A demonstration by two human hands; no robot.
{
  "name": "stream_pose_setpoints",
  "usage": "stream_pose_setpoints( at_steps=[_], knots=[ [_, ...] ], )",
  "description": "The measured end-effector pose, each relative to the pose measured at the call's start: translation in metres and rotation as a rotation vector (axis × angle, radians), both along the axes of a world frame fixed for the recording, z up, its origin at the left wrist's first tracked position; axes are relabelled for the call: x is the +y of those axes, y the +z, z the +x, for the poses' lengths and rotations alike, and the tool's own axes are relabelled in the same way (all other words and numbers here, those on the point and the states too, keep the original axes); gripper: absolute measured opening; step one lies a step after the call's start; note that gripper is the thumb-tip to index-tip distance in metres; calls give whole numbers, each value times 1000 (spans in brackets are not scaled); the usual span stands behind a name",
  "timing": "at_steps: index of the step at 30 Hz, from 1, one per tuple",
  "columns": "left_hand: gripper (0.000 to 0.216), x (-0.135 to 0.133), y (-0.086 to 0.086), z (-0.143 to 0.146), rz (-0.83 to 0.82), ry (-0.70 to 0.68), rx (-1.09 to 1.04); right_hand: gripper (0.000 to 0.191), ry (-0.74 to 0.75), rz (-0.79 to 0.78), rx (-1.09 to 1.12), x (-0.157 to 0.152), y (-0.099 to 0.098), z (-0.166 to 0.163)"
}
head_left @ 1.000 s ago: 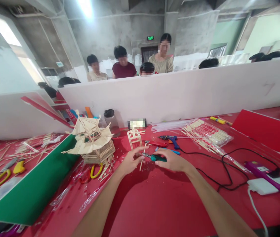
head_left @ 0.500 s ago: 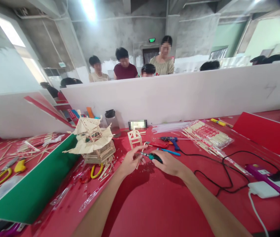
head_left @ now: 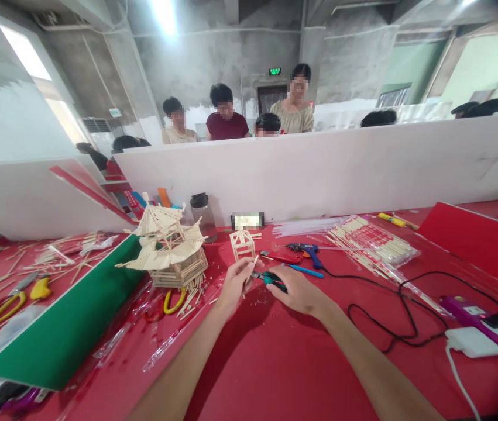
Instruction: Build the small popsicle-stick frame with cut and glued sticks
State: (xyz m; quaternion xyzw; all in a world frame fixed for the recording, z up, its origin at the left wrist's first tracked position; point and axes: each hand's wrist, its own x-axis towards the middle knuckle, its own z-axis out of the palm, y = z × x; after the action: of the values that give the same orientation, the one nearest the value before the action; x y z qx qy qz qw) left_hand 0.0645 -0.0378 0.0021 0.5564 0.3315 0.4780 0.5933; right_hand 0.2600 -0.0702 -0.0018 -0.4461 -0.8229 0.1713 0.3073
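Between the fingers of my left hand (head_left: 236, 285) is a thin wooden stick (head_left: 256, 261), its tip poking up past the fingers. My right hand (head_left: 295, 289) is closed around green-and-black pliers (head_left: 274, 280), whose jaws point left and reach the fingers of my left hand. Whether the jaws touch the stick I cannot tell. Just beyond my hands stands a small open frame of wooden sticks (head_left: 242, 245). To the left is a larger pagoda model (head_left: 172, 245) built of sticks, with two flared roofs.
A blue glue gun (head_left: 308, 252), a blue pen (head_left: 305, 271) and a red-handled tool (head_left: 277, 256) lie past my right hand. Packaged sticks (head_left: 369, 240) and a purple power strip (head_left: 481, 318) are at right. A green board (head_left: 73, 316) and scissors (head_left: 7, 307) lie left.
The stick in my left hand now points upward, and its lower part no longer shows below the fingers. The pliers have stayed close to that hand. The view has shifted slightly.
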Motion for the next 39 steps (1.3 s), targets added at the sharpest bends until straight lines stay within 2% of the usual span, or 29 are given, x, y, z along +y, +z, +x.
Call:
stream_pose_setpoints(
  at_steps=[3, 9, 19, 24, 33, 39],
  knots=[
    [34, 3, -2, -1, -27, -5, -12, 31, 2, -1, 0, 0, -1, -3],
    [32, 13, -14, -2, -220, -16, -136, 28, -8, -13, 6, 0, -2, -7],
    [29, 15, -15, -4, -215, -40, -152, 27, -13, -46, 21, 0, -3, -7],
    [28, 12, -14, -1, -84, 15, -51, 25, -6, -40, 2, 1, -3, -6],
    [31, -4, 2, 5, 402, 251, 365, 33, -53, 7, -73, 3, -13, -14],
    [31, -2, -1, 3, 453, 295, 437, 38, -105, 10, -154, 7, -25, -21]
  ],
)
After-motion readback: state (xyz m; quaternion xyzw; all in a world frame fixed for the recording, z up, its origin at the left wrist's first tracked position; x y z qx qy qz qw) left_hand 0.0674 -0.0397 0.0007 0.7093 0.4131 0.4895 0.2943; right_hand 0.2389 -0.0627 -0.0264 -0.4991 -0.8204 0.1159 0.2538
